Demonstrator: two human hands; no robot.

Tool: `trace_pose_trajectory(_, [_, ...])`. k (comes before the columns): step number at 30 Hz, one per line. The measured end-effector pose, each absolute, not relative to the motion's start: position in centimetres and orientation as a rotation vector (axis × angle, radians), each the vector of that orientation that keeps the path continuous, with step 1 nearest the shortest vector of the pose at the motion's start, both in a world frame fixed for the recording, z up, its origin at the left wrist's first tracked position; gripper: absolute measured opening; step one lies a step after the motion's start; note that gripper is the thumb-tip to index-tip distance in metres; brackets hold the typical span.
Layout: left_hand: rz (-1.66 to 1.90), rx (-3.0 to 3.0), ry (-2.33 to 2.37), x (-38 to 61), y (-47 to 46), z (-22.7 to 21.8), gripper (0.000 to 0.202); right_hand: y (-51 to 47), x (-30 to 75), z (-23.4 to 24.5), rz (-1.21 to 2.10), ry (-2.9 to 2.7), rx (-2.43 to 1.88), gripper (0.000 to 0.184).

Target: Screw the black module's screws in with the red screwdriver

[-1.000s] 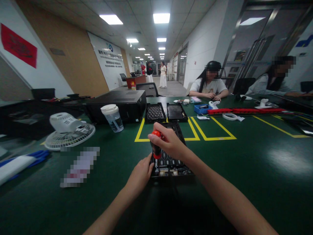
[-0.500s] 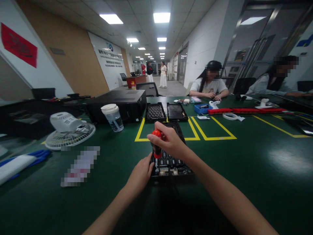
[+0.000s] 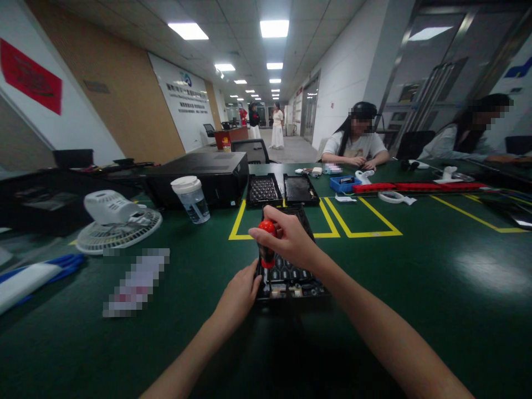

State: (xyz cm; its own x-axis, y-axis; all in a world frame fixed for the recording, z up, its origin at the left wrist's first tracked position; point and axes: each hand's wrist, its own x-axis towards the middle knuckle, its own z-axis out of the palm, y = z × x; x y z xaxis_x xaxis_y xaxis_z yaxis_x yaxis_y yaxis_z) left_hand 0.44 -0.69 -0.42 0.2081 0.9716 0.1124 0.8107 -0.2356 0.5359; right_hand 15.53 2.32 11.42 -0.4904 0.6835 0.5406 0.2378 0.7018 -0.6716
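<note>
My right hand (image 3: 291, 235) is closed round a red-and-black screwdriver (image 3: 267, 244), held upright with its handle uppermost. Below it lies a black plastic housing (image 3: 293, 271) with moulded hollows and small parts along its near end. The screwdriver points down at the housing's near left corner; I cannot tell exactly what its tip touches. My left hand (image 3: 239, 291) grips the housing's left side, its thumb on the near part of that edge and the other fingers mostly hidden.
Two black moulded trays (image 3: 264, 190) stand behind the housing, by yellow tape lines (image 3: 286, 236). To the left are a lidded plastic cup (image 3: 192, 199), a white fan (image 3: 118, 219) and a black box (image 3: 203, 174). A blue bin (image 3: 344, 183) and a seated person (image 3: 357, 138) are at the right.
Almost nothing differs. The screwdriver and my right hand stay over the same corner, and my left hand keeps its grip on the housing.
</note>
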Motion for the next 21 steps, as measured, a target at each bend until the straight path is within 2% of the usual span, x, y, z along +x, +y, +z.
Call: trace_pose_trajectory(21, [0.614,2.132,1.667,0.35,-0.59,-0.57,0.04,2.34,15.51,11.39,0.478,-2.019,-0.749,0.037])
